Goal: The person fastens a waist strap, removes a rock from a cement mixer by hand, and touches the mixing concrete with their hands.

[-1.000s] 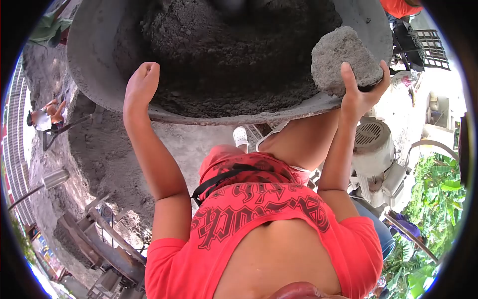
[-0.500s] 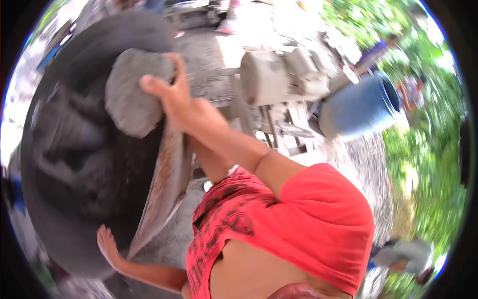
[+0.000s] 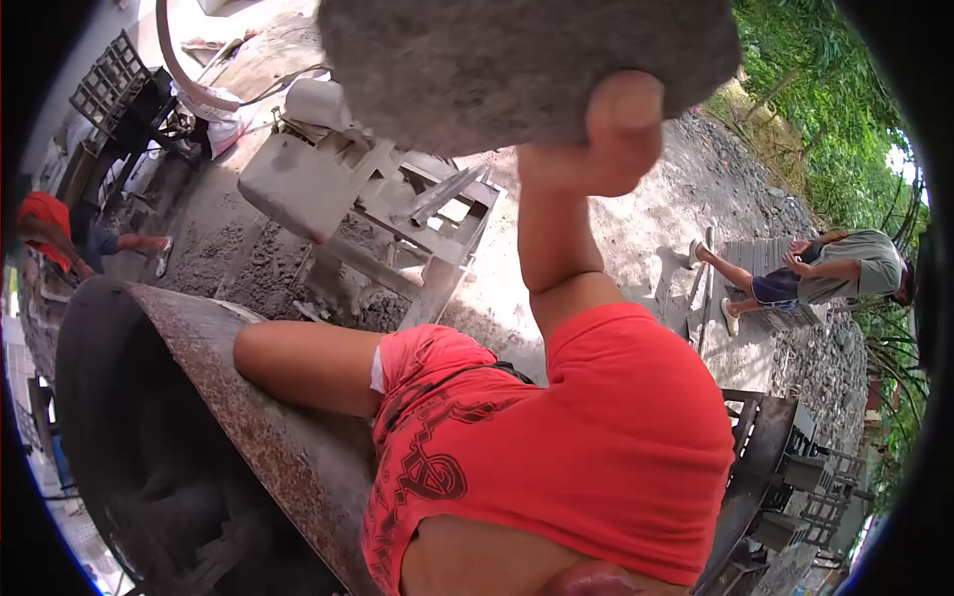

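Observation:
My right hand (image 3: 606, 149) grips a rough grey lump (image 3: 507, 79) that looks like stone or hardened concrete. It is held up at the top of the head view, cut off by the frame edge; the thumb presses on its near face, and the other fingers are hidden behind it. A large dark drum (image 3: 149, 397) with a rusty rim (image 3: 268, 447) lies at the lower left, grey residue inside. My bare knee (image 3: 268, 363) is against the drum's outer wall. My left hand is out of sight.
Beyond the drum are a cement-smeared container (image 3: 298, 189) and a dusty frame (image 3: 437, 278). One person (image 3: 835, 268) is at the right, another in red (image 3: 50, 233) at the far left. A hose (image 3: 184, 74) curves at the top; stacked blocks (image 3: 805, 477) stand lower right.
The lump, in my right hand, has moved from over the drum's mouth up and right, closer to the camera. The view has swung round, and my left hand has gone out of frame.

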Motion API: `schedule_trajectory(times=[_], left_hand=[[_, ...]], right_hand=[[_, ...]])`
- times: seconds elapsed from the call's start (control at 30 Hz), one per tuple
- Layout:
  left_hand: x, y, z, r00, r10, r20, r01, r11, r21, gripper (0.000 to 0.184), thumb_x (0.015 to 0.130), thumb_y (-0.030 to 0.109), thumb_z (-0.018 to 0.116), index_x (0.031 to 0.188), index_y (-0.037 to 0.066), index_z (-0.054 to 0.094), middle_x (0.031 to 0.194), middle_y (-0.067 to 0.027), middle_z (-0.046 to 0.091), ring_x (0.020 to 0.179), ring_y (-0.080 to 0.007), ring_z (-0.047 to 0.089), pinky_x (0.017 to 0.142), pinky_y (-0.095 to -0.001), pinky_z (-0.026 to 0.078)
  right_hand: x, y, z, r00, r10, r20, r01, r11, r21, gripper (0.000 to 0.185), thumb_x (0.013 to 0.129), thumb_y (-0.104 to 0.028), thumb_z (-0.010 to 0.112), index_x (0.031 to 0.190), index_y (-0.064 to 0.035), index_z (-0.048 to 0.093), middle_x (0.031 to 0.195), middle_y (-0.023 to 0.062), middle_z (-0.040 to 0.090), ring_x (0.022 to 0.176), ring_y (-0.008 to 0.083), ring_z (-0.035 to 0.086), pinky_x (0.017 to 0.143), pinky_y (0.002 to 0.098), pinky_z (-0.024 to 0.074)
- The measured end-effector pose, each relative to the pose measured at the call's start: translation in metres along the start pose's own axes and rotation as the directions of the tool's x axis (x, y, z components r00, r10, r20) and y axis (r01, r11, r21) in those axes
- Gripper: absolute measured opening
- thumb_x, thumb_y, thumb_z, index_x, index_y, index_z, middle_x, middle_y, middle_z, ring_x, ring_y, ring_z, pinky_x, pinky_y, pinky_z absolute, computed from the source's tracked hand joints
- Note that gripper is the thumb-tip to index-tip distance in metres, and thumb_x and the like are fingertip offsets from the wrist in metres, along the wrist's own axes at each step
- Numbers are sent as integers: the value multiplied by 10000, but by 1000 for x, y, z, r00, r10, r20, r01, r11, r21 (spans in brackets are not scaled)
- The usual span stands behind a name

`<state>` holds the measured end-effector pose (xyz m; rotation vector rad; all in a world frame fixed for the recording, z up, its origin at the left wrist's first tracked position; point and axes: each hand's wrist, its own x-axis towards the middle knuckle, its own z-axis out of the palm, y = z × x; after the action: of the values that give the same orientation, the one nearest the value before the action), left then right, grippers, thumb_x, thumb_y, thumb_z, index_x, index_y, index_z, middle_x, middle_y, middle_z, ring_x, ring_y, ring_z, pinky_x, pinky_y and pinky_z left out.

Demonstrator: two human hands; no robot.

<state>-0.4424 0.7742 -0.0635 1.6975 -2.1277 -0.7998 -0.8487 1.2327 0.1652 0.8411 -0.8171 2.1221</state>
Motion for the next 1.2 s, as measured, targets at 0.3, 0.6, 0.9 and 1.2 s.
schedule_trajectory(times=[0.3, 0.6, 0.9, 1.2], left_hand=[[-65, 45, 3, 679, 727, -102, -728, 685, 38, 479, 986, 398, 515, 1237, 0, 606, 1062, -168, 675, 841, -249, 650, 686, -341, 528], [-105, 58, -29, 412, 885, -215, -909, 414, -39, 472, 1005, 384, 499, 1198, -28, 624, 1060, -212, 687, 815, -285, 677, 634, -354, 557], [-16, -6, -39, 922, 29, 386, -99, 981, 165, 376, 1024, 183, 452, 1311, -35, 560, 1263, -165, 635, 1166, -246, 603, 999, -341, 442], [-27, -3, -36, 980, -94, 178, 90, 995, 32, 452, 874, 218, 644, 1297, 60, 611, 1193, -124, 681, 1062, -245, 653, 908, -346, 497]], right_hand=[[262, -245, -262, 673, -349, 652, 73, -846, -528, 801, 738, -430, 795, 1378, -85, 461, 1305, 180, 539, 1143, 293, 595, 945, 461, 495], [51, 57, -246, 889, 438, -131, -104, -87, -991, 318, 890, -316, 717, 1094, -73, 740, 863, 76, 742, 754, 115, 678, 671, 258, 530], [-217, 190, 151, 372, 296, 880, -401, 906, -135, 218, 874, -235, 715, 874, -17, 723, 833, 125, 698, 775, 286, 674, 682, 369, 528], [-285, 266, 250, -110, 211, 971, -223, 947, -231, 437, 925, -346, 633, 654, -23, 514, 548, 90, 430, 510, 199, 390, 548, 392, 355]])
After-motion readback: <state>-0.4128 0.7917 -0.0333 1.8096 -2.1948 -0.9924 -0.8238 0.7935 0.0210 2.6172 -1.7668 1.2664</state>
